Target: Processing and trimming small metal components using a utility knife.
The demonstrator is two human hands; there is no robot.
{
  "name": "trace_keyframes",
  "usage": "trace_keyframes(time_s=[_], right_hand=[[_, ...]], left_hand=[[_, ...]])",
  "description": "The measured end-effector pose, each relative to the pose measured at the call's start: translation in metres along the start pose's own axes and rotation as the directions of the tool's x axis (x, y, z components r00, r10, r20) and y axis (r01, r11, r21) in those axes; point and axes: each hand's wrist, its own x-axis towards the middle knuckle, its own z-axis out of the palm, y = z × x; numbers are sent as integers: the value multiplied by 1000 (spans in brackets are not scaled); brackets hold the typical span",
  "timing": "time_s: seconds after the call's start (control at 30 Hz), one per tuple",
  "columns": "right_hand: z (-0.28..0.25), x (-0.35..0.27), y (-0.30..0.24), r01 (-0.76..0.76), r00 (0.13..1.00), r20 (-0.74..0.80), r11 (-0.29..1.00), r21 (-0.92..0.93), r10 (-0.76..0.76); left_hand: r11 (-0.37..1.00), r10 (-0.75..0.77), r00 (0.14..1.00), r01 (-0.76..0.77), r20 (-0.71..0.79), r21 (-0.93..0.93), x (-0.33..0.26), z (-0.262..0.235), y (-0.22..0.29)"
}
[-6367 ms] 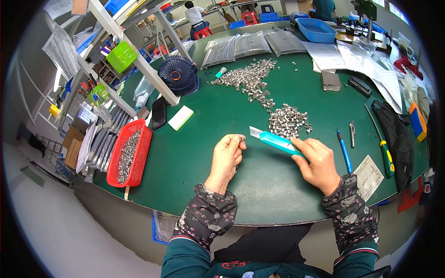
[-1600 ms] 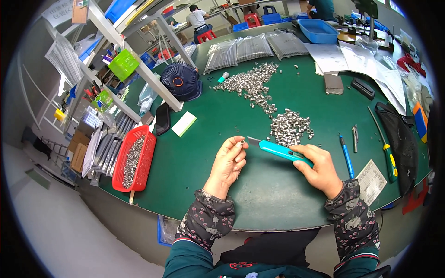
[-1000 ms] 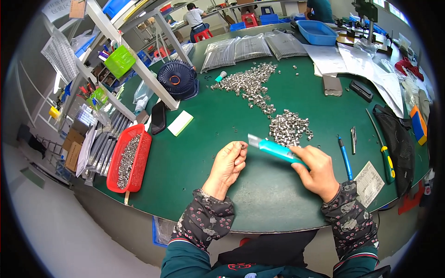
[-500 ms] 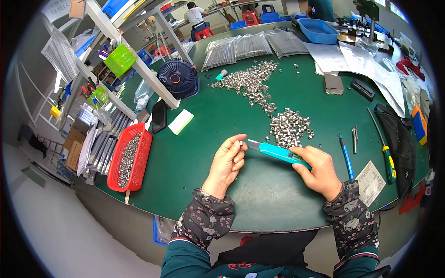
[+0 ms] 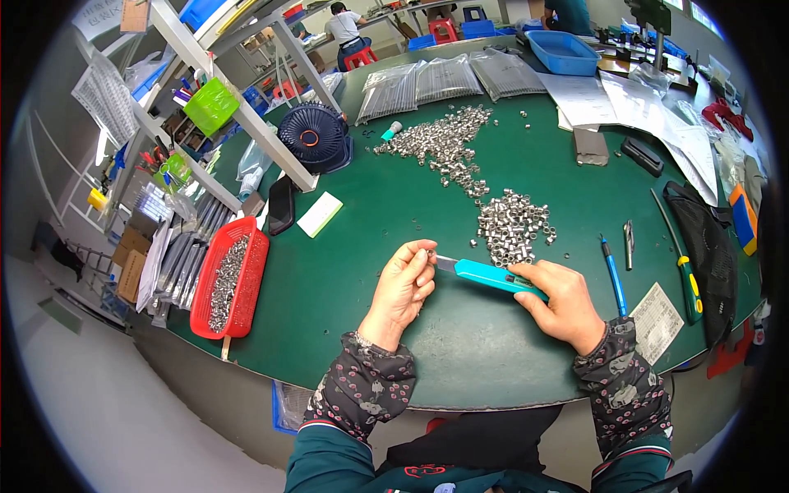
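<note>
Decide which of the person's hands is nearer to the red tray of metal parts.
Left. The left hand sits right of the red tray, across bare mat; the right hand, gripping the blue utility knife, is farther right.

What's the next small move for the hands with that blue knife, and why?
Probably a short, light stroke of the blade away from the fingers. The right hand grips the blue utility knife with its blade tip at the left hand, whose fingertips pinch something too small to make out. The blade sits very close to those fingers.
</note>
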Motion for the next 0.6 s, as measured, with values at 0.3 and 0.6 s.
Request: trace_keyframes(time_s=[0.3,0.6], right_hand=[[-3,-1,1,-14,999,47,1000,-16,14],[-2,1,-2,73,973,-200,979,-192,-112]], left_hand=[[965,70,998,-69,5,254,-2,5,0],[993,41,988,-24,-147,120,-5,9,2]])
